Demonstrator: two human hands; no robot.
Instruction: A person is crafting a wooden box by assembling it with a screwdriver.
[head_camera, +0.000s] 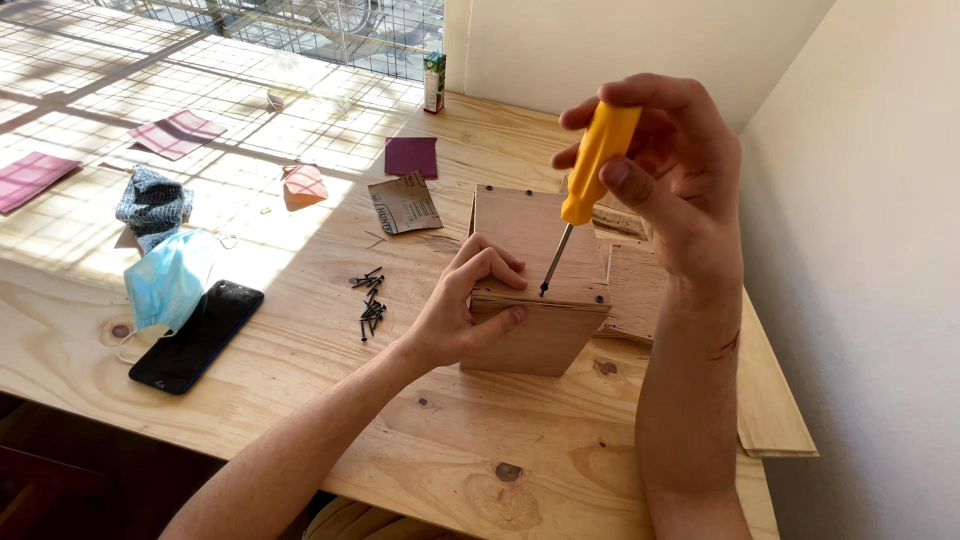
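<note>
A: So, what's gripped?
B: The right hand is closed round a yellow screwdriver, tip down on the wooden box.
A: And the other?
B: The left hand clasps the box's near edge; loose black screws lie just left on the table.

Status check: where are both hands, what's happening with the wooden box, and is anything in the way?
Left hand gripping plywood box at its near edge. Right hand holds yellow-handled screwdriver, tip down on box top. Loose black screws lie left of the box, nothing blocking.
</note>
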